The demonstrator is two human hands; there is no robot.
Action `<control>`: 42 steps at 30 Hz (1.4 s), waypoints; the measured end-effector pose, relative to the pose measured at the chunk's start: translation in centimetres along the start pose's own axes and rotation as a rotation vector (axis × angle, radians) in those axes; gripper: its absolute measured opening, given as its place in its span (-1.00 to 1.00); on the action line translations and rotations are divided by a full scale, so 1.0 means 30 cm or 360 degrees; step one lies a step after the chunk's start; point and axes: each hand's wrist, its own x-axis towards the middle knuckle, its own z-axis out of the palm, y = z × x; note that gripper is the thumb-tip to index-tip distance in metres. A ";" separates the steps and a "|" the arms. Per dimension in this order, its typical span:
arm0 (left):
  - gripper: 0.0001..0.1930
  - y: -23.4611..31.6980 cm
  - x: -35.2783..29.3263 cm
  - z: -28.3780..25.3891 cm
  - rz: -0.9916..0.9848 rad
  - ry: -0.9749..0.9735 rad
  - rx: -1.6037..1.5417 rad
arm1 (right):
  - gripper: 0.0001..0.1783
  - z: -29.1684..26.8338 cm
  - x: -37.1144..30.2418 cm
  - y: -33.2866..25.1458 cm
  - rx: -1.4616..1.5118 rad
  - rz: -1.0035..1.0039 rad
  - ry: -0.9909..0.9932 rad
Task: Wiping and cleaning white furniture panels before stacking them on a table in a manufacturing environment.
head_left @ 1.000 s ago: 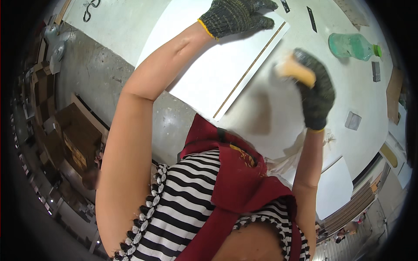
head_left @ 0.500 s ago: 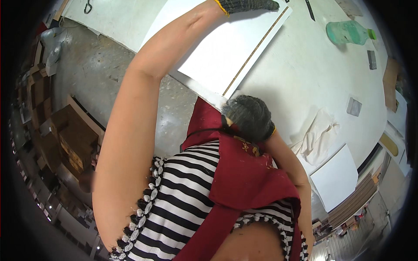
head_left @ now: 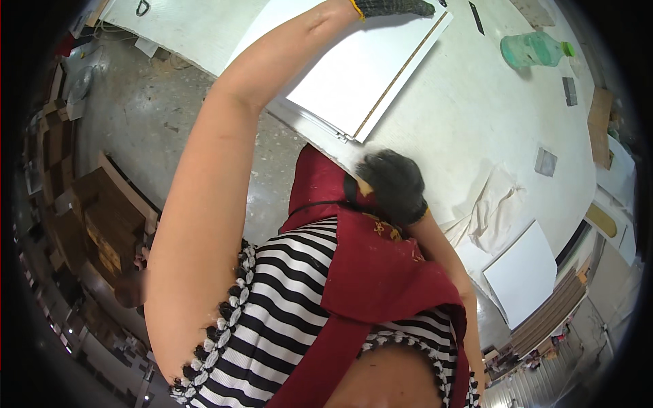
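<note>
A white panel (head_left: 367, 75) with a narrow brown strip (head_left: 400, 76) along its right side lies on the white table (head_left: 469, 109), on top of other white boards whose edges show at the near end. My left hand (head_left: 394, 7), in a dark knitted glove with a yellow cuff, rests on the panel's far part, fingers stretched out. Close to the table's near edge, just off the panel's near corner, my right hand (head_left: 393, 187) is curled in a dark glove and slightly blurred. A tan patch shows by its fingers; what it holds, if anything, I cannot make out.
To the right are a green-tinted plastic bottle (head_left: 534, 50), small grey blocks (head_left: 545, 162), a crumpled off-white cloth (head_left: 491, 214) and a loose white board (head_left: 522, 272). A thin black tool (head_left: 477, 18) lies beyond the panel. Brown boxes (head_left: 112, 224) stand on the left.
My right hand has drawn back from the panel's near corner, exposing the stacked board ends. My left hand stays on the panel. The whole view has shifted slightly.
</note>
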 end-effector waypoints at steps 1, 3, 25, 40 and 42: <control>-0.55 0.005 -0.002 -0.004 0.0065 0.0020 0.0048 | -0.67 -0.036 -0.026 0.007 0.0005 0.0096 -0.0040; -0.55 -0.009 -0.004 0.000 0.0007 0.0028 0.0018 | -0.64 -0.141 -0.027 0.033 -0.0084 0.0229 -0.0080; -0.56 0.004 -0.018 -0.009 0.0002 0.0165 -0.0035 | -0.65 0.003 0.078 0.058 0.0212 -0.0352 0.0019; -0.55 -0.027 -0.064 -0.039 0.0149 0.0507 -0.0727 | -0.67 -0.047 0.059 -0.006 0.0357 -0.0145 -0.0277; -0.55 -0.075 -0.139 -0.031 0.0170 0.0481 -0.0167 | -0.66 -0.004 0.090 -0.038 0.0273 -0.0271 -0.0049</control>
